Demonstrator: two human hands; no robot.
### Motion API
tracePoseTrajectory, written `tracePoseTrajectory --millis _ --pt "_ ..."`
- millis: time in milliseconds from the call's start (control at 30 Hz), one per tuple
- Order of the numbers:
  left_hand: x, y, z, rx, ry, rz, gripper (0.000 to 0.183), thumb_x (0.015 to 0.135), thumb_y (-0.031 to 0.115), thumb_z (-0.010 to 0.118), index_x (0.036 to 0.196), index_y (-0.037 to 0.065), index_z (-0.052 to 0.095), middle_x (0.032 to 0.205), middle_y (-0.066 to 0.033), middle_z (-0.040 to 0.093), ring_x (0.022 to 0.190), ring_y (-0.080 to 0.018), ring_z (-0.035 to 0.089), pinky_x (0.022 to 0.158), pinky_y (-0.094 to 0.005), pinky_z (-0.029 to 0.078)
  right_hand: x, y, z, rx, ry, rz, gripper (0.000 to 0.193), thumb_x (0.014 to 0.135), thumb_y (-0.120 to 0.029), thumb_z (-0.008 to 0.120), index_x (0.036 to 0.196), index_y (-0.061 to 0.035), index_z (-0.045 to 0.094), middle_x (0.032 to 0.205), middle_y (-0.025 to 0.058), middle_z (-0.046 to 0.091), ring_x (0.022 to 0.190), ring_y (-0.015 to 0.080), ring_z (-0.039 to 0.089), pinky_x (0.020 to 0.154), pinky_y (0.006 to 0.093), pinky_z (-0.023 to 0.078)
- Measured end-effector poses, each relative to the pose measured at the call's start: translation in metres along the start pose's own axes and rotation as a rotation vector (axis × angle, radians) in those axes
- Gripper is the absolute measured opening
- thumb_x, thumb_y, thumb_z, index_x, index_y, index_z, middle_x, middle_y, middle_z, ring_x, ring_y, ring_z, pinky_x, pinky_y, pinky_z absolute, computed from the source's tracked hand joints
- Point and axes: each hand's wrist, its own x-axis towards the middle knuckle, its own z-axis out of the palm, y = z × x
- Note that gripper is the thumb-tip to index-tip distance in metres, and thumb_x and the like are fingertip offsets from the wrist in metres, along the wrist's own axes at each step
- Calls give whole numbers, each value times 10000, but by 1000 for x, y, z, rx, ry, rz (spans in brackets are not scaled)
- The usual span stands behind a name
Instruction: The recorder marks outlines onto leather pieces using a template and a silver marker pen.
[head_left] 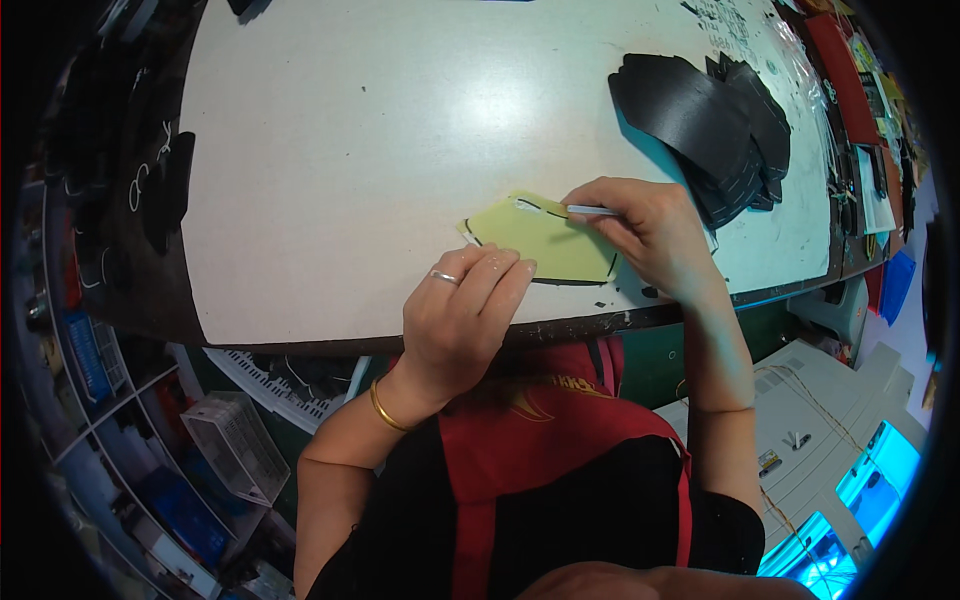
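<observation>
A pale yellow-green template with angled edges lies near the front edge of the table. Dark material shows as a thin strip along its lower edge; how far it reaches underneath is hidden. My left hand, with a ring and a gold bangle, presses its closed, curled fingers on the template's lower left part. In my right hand a slim white pen is pinched, its tip at the upper right edge of the template. Short black slots or lines run near the template's edges, and whitish marks sit by the upper one.
Several black cut pieces lie in a loose pile at the right of the white table. Dark material hangs at the left edge. A white plastic basket stands low on the left, and a grey machine low on the right.
</observation>
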Motion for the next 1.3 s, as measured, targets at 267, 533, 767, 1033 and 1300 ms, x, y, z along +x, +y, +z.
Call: tracePoseTrajectory --millis 267,533,767,1033,1300 --pt "17 5 -10 138 -159 100 389 739 38 688 1126 66 712 975 -63 634 819 -237 636 649 -308 571 -13 8 -9 128 41 122 253 895 -203 764 1120 -93 726 858 104 747 810 279 752 692 371 565" --pt "17 17 -6 273 -305 154 462 769 65 656 1227 96 708 1094 -72 631 862 -237 618 673 -323 568 -21 15 -20 -282 500 -108 170 891 -213 759 966 -67 716 891 83 718 777 278 698 665 371 548" --pt "12 33 2 238 -288 175 362 794 69 638 1141 9 720 1008 -112 628 844 -241 629 723 -333 561 13 -52 -13 -151 -35 -204 227 946 -279 631 870 -70 679 775 98 674 747 316 660 681 436 513" --pt "14 29 4 205 -210 222 278 836 141 626 1062 6 713 1037 -139 664 785 -223 635 695 -290 568 63 -43 26 -332 187 -595 225 935 -299 686 843 -95 666 682 68 650 709 281 676 639 396 524" --pt "30 33 7 312 -220 223 293 791 105 640 1061 31 728 1100 -124 703 665 -176 582 521 -236 486 29 -18 -6 -249 146 -359 247 956 -349 696 852 -125 695 689 46 656 709 271 669 684 391 522"
